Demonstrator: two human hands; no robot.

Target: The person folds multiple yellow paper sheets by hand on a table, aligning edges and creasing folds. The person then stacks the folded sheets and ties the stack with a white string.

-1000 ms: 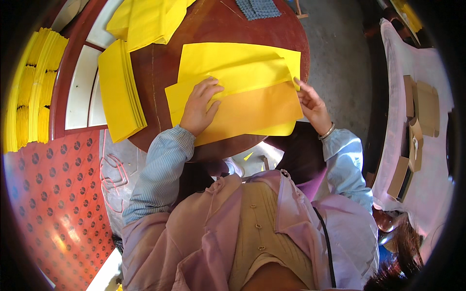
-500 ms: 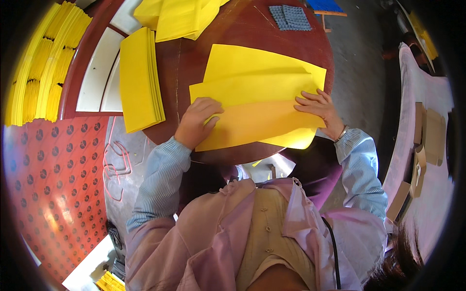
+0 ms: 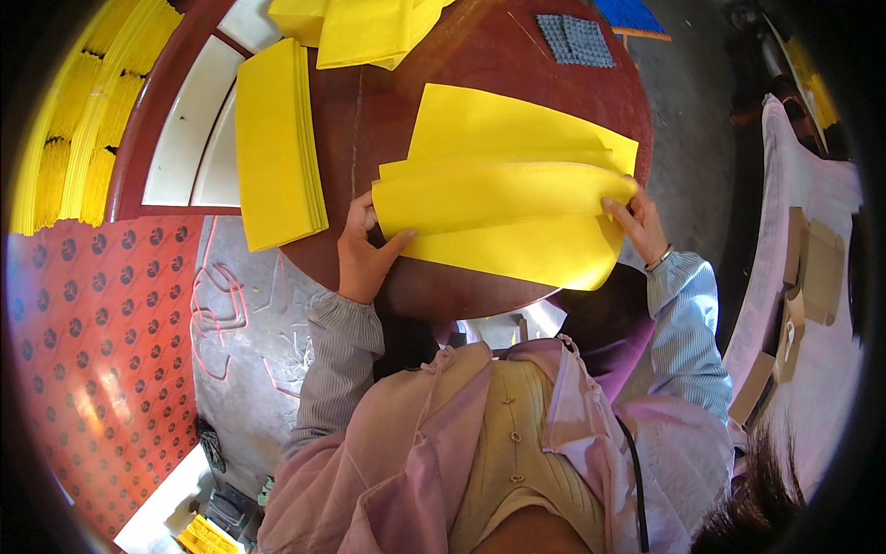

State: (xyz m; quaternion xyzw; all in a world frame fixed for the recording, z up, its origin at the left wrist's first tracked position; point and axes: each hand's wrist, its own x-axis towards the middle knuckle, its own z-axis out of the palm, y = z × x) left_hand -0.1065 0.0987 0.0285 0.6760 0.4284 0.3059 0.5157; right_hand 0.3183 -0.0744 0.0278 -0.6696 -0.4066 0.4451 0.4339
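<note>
Yellow fabric sheet (image 3: 503, 198), apparently felt-like, lies across another yellow layer (image 3: 526, 120) on a round, reddish-brown surface (image 3: 480, 55), a seated worker's body at six o'clock. Taking the sheet's middle as the dial's centre, the right hand (image 3: 637, 220) is at three o'clock, thumb on top and fingers tucked behind, pinching the edge. At about eight o'clock, the left hand (image 3: 363, 251) curves around the near left corner, thumb parted from curled fingers; from where I stand, I cannot tell whether it grips any cloth.

A folded yellow stack (image 3: 277, 148) lies at nine o'clock, more yellow cloth (image 3: 374, 32) at eleven, and grey-blue textured pads (image 3: 577, 42) at one.

By its look, the sheet should be light and supple, with just enough body to hold a crease; its upper layer bows in a soft ridge between the hands. It seems hardly fragile and not very slippery, though layers might slide out of line. The best hold would likely be at both short ends, three and nine o'clock, with flat fingers beneath and thumbs above.
</note>
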